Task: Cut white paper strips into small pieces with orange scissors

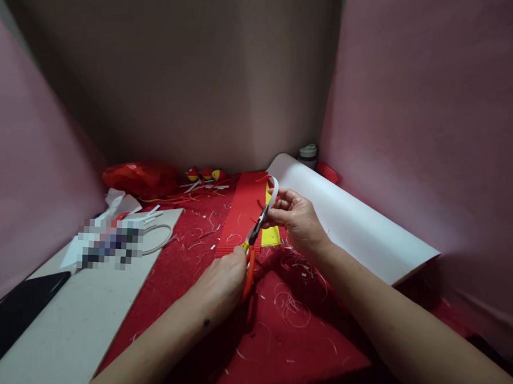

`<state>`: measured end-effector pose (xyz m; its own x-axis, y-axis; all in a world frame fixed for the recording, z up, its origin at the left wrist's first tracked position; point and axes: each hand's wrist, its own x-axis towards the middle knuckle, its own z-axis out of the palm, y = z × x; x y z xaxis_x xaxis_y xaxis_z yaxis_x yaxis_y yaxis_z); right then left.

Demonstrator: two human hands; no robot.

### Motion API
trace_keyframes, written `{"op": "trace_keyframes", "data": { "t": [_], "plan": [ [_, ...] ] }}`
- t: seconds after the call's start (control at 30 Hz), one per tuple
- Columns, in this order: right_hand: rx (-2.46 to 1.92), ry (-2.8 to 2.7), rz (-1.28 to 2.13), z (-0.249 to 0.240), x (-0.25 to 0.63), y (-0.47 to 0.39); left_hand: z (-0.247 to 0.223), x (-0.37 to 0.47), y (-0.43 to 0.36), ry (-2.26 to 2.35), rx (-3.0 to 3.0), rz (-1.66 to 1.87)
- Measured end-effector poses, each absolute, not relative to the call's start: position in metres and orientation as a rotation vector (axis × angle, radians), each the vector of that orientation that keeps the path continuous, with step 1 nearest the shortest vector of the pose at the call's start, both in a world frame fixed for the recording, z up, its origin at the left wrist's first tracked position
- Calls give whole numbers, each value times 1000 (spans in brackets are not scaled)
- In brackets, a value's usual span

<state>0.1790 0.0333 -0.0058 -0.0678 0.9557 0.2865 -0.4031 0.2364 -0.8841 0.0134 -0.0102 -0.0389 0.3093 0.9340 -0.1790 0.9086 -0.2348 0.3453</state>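
My left hand (pixel 226 277) is closed round the orange handles of a pair of scissors (pixel 249 272), whose dark blades point up and away from me. A thin curled paper strip (pixel 275 186), white on one face and red at its far tip, is pinched in the fingers of my right hand (pixel 298 218). The blades lie against or right beside this strip; whether they grip it I cannot tell. Beneath both hands lie a stack of red paper strips (pixel 248 206) and a smaller stack of yellow strips (pixel 271 237).
Thin offcuts litter the red cloth (pixel 190 303). A large white paper roll (pixel 350 214) lies at right, with a lidded bottle (pixel 308 153) behind. Red-and-yellow paper balls (pixel 206 174) and a red plastic bag (pixel 141 177) sit at the back. A pale board (pixel 90 321) bears a black device (pixel 15 322).
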Motion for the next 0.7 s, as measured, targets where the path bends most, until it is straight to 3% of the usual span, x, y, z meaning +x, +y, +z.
{"op": "trace_keyframes", "data": {
  "t": [0.7],
  "plan": [
    [-742, -1096, 1236, 0, 184, 33, -27, 20, -12, 1683, 2239, 27]
  ]
}}
